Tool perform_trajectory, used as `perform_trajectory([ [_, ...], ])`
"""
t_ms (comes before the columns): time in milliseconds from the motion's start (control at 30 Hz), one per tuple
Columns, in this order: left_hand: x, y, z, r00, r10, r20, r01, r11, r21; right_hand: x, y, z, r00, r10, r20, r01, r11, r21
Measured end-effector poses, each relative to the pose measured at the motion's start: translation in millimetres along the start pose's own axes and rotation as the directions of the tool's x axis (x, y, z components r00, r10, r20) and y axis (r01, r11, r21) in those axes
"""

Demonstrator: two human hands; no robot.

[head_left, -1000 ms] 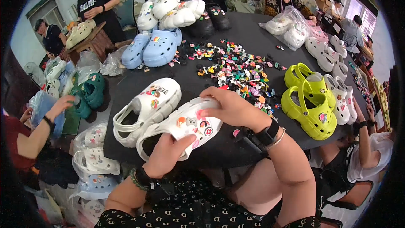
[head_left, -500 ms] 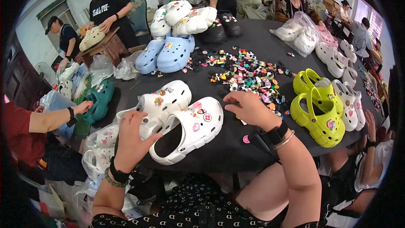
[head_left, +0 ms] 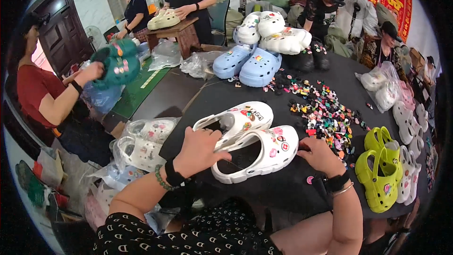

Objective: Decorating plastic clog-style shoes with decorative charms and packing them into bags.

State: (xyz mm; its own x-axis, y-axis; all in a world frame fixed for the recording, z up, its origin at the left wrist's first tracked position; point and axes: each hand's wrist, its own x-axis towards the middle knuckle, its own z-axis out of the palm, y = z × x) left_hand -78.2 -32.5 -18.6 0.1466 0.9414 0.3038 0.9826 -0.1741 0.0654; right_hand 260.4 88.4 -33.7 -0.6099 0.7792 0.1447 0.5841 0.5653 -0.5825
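Note:
A pair of white clogs [head_left: 279, 138] lies side by side on the black tabletop, toes to the right, with colourful charms pressed into their tops. The farther clog has grey padding in its opening. My left hand [head_left: 200, 147] is closed over the heel ends of both, its thumb stretched across the nearer heel. At the nearer clog's toe is my right hand [head_left: 322, 155], fingers curled and fingertips against the toe. Close beyond them spreads a heap of loose charms [head_left: 330, 118]. One round pink charm [head_left: 309, 180] lies beside my right wrist.
Lime-green clogs [head_left: 379, 179] and more white clogs [head_left: 408, 174] stand at right. Farther back are light-blue clogs [head_left: 259, 68], stacked white clogs [head_left: 286, 41] and black clogs [head_left: 315, 56]. Bagged clogs [head_left: 141, 153] sit at left. A co-worker in red [head_left: 40, 82] holds green clogs [head_left: 121, 70].
My view has swung left. My left hand has closed over the clogs' heels, and my right hand has come to the nearer toe. The co-worker at left has raised the green clogs.

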Motion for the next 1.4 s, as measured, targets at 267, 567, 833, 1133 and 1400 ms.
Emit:
perform_trajectory([
  [267, 1.3, -17.5, -2.3, 0.973, -0.128, -0.192, 0.054, 0.935, -0.351, 3.5, -1.8, 3.0, 0.998, -0.011, 0.058, 0.013, 0.999, -0.038],
  [567, 21.2, -172.1, -33.4, 0.848, -0.418, -0.327, 0.430, 0.902, -0.038, 1.6, -3.4, -1.2, 0.998, -0.002, 0.062, 0.006, 0.998, -0.059],
  [833, 64.3, -348.4, -15.0, 0.553, -0.662, -0.506, 0.772, 0.635, 0.012, -4.4, 21.3, 12.6, 0.995, -0.061, 0.079, 0.073, 0.985, -0.159],
  [1133, 47.2, -342.2, 55.6, 0.860, -0.475, -0.186, 0.389, 0.847, -0.363, 7.9, 17.9, 11.5, 0.995, -0.025, 0.095, 0.035, 0.994, -0.106],
  [1400, 12.5, -66.4, 54.0, 0.984, -0.177, -0.026, 0.165, 0.954, -0.249, -27.1, 32.8, -82.5, 0.813, -0.056, -0.579, -0.379, 0.703, -0.601],
])
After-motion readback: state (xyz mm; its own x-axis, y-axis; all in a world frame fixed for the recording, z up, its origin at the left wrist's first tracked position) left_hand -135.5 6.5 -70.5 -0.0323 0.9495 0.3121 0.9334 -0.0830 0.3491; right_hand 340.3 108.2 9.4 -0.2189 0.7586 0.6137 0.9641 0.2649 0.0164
